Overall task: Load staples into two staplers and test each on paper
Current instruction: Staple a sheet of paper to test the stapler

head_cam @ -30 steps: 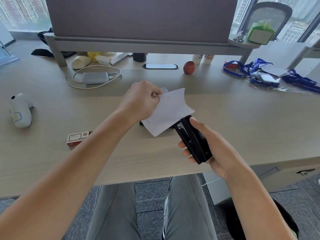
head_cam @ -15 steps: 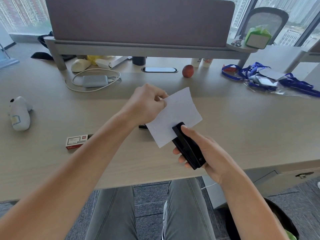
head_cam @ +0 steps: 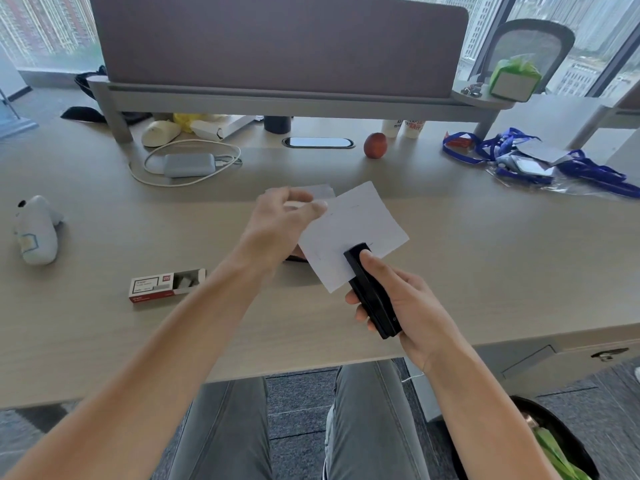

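Bright daylight, soft shadows, some motion blur.

Light comes thru the windows [head_cam: 540, 26] behind the divider panel [head_cam: 277, 43], which reads dark vs. the washed-out, hazy glass. Desk [head_cam: 485, 258] evenly lit w/ faint shadows only, darker strip under the shelf below the panel. Left hand [head_cam: 277, 226] in front of the panel is smeared; right hand [head_cam: 405, 303] sharper. Wide-angle lens bends the desk edge & corners.

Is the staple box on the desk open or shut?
Open. The staple box lies flat with its inner tray slid out to the right, and grey staple strips show inside.
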Demonstrator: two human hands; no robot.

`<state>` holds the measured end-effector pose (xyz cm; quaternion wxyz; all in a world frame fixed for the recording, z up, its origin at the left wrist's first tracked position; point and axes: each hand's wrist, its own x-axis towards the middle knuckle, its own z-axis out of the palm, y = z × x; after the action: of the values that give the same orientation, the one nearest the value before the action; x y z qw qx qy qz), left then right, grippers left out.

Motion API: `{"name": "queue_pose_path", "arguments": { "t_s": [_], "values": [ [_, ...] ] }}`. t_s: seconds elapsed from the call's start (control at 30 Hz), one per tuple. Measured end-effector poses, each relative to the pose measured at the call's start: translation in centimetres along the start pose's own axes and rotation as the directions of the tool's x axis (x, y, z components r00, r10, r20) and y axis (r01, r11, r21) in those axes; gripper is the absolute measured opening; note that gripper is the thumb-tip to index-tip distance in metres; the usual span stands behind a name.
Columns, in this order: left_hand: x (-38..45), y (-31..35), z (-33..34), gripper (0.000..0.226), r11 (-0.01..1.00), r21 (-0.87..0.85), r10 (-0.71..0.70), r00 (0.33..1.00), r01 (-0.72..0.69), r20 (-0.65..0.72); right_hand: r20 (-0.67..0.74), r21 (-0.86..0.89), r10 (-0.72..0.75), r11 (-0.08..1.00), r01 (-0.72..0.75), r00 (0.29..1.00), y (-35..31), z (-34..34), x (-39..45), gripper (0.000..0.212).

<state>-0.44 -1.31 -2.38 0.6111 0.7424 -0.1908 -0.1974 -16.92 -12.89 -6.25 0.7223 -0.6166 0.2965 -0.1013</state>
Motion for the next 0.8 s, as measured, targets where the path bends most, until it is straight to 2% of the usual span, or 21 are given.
{"name": "queue_pose_path", "arguments": {
  "t_s": [0.07,0.1,0.17,0.4,0.8],
  "values": [
    [-1.5,-1.2,0.3,0.021,0.975,-0.209,-0.07,0.997,0.073,0.02,-0.021,0.007,-0.014,1.0,0.015,1.0,0.0,0.1,0.2,0.061],
    [-2.4,-1.9,0.6,0.017,0.966,-0.241,-0.082,0.996,0.09,0.042,-0.03,0.004,-0.019,1.0,0.019,0.999,0.0,0.2,0.3,0.062],
    [-3.8,-3.4,1.3,0.014,0.973,-0.213,-0.082,0.995,0.092,0.056,-0.043,-0.006,-0.025,1.0,0.025,0.999,0.1,0.4,0.5,0.061],
    [-4.9,-5.5,2.8,0.014,0.988,-0.156,-0.02,0.999,0.013,-0.042,-0.086,-0.096,-0.053,0.994,0.045,0.995,0.3,1.1,0.3,0.056],
    [-4.4,-5.7,2.9,0.014,0.995,-0.085,0.037,0.994,-0.046,-0.101,-0.083,-0.059,-0.039,0.998,0.035,0.996,0.5,1.4,0.6,0.049]
  ]
}}
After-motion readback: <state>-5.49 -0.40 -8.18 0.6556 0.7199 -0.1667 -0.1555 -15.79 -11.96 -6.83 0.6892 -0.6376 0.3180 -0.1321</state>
